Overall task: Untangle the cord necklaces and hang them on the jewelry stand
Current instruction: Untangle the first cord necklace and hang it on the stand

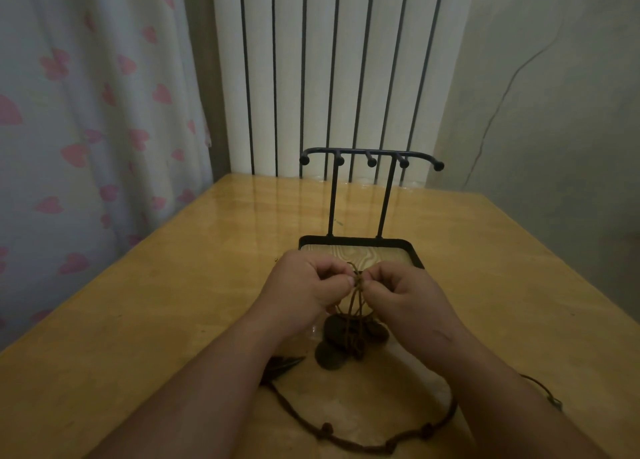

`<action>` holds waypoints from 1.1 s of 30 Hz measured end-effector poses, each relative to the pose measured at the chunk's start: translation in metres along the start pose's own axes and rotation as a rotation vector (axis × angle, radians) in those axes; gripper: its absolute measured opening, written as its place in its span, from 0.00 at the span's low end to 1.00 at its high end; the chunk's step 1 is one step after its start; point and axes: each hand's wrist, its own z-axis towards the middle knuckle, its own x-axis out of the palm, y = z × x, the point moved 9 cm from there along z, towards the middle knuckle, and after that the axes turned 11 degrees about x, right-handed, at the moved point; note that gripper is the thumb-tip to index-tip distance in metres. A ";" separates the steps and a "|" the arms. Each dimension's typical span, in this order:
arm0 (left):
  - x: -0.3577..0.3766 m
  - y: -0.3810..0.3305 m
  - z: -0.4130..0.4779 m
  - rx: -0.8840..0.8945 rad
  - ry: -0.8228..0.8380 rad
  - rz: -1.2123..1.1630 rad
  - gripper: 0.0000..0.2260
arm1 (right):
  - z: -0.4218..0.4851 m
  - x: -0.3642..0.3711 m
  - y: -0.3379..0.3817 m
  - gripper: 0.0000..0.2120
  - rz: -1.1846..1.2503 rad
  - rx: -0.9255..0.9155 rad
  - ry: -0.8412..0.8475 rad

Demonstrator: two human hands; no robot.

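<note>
A tangle of brown cord necklaces (356, 306) hangs between my two hands just in front of the jewelry stand. My left hand (308, 285) and my right hand (401, 292) both pinch the cords at a knot, fingertips nearly touching. Dark flat pendants (334, 341) at the cords' lower end rest on the table. Another dark beaded cord necklace (363, 444) lies looped on the table between my forearms. The black jewelry stand (370, 155) has a top bar with several bare knobbed pegs, two posts and a wood-lined tray base (408, 247).
The wooden table (173, 302) sits against a white radiator (329, 70). A heart-patterned curtain (86, 129) hangs at the left. A dark pointed pendant (280, 363) lies by my left forearm. A thin cord end (550, 398) shows by my right forearm.
</note>
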 end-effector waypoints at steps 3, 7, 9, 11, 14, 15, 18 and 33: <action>0.001 0.003 0.000 -0.032 -0.004 -0.054 0.09 | -0.001 -0.001 0.001 0.09 0.032 -0.001 0.005; -0.002 0.006 0.000 -0.048 -0.037 -0.119 0.08 | -0.002 -0.008 0.009 0.07 -0.033 -0.050 -0.059; -0.003 0.007 -0.001 -0.050 -0.046 -0.139 0.08 | -0.003 -0.010 0.012 0.08 -0.060 -0.065 -0.082; -0.003 0.007 -0.001 -0.052 -0.046 -0.145 0.07 | -0.004 -0.011 0.012 0.09 -0.082 -0.072 -0.097; -0.001 0.010 0.000 -0.067 -0.043 -0.153 0.06 | -0.004 -0.013 0.011 0.08 -0.098 -0.090 -0.121; -0.001 0.012 0.000 -0.077 -0.040 -0.156 0.06 | -0.003 -0.014 0.011 0.08 -0.102 -0.094 -0.124; 0.001 0.014 0.000 -0.079 -0.014 -0.162 0.05 | -0.003 -0.013 0.010 0.08 -0.113 -0.096 -0.131; 0.005 0.008 -0.001 -0.039 0.005 -0.167 0.06 | -0.004 -0.011 0.011 0.05 -0.117 -0.085 -0.085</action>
